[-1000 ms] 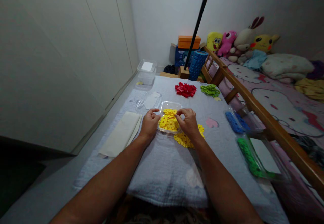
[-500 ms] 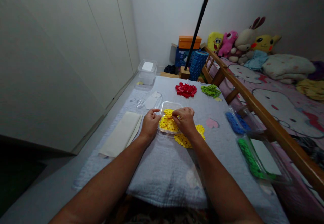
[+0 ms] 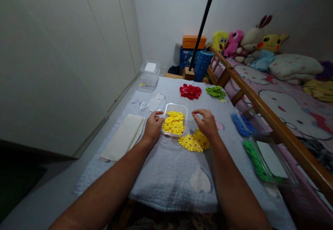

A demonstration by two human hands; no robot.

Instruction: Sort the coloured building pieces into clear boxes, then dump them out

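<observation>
A clear plastic box (image 3: 186, 114) stands in the middle of the cloth-covered table, with yellow snowflake discs (image 3: 173, 123) heaped inside. My left hand (image 3: 154, 124) is closed against the box's left wall, thumb and fingers gripping its side. To the right of the box hovers my right hand (image 3: 205, 121), thumb and forefinger apart with nothing between them. Under and in front of it lies a loose pile of yellow snowflake discs (image 3: 194, 142) on the cloth. A clear lid (image 3: 154, 102) with a white label rests behind my left hand.
Red discs (image 3: 190, 91) and light green discs (image 3: 215, 92) are piled at the back. Boxes with blue discs (image 3: 243, 124) and green discs (image 3: 260, 164) stand at the right by the wooden bed rail (image 3: 260, 93). A folded cloth (image 3: 123, 138) lies left; another clear box (image 3: 150, 73) sits at the far-left corner.
My right hand has moved right, out of the box, and its fingers have parted. More of the yellow discs in the box now show. My left hand stays at the box.
</observation>
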